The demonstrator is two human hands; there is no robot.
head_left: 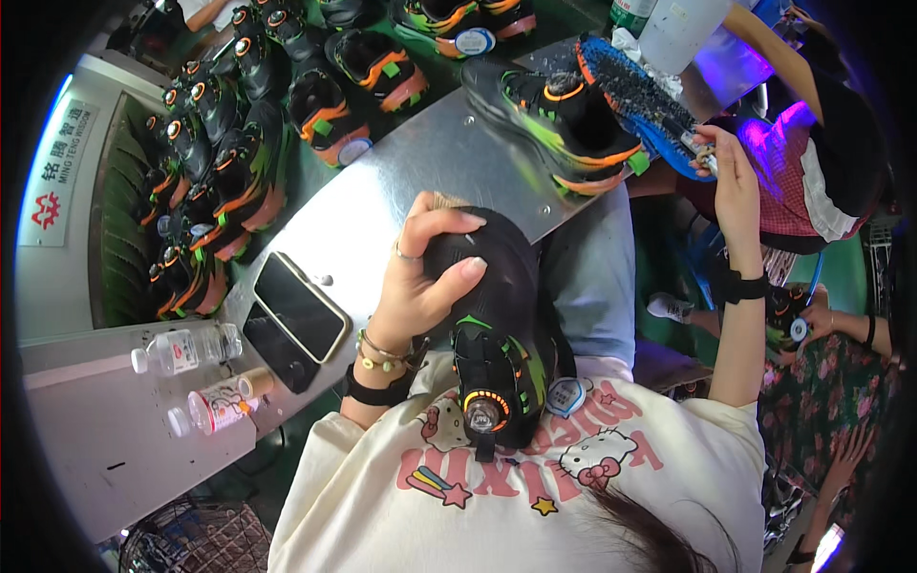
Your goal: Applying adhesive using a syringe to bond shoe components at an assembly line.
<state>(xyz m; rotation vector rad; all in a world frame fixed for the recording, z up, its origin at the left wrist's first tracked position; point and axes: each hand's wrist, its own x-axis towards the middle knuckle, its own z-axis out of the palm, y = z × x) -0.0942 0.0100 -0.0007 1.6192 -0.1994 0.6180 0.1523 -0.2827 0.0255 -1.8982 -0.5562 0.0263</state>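
Note:
My left hand (427, 253) grips the toe end of a black sneaker (501, 306) with green and orange trim, fingers and thumb curled over its upper. The sneaker rests against my shirt, its round dial and heel tab toward me and a round white tag beside it. My right hand (731, 172) is raised at the far right, closed around a small whitish, metallic-looking thing I cannot make out. Its fingertips are at the near end of a blue tray (635, 100) strewn with black scraps. Another black sneaker (573, 129) lies beside the tray on the metal table (382, 172).
Many matching sneakers (239, 172) are bunched at the far left. Two dark phones (304, 306) lie on the table's left, near two plastic bottles (196, 349). A white container (680, 33) stands beyond the tray. Other people sit at the right, one holding a sneaker (788, 315).

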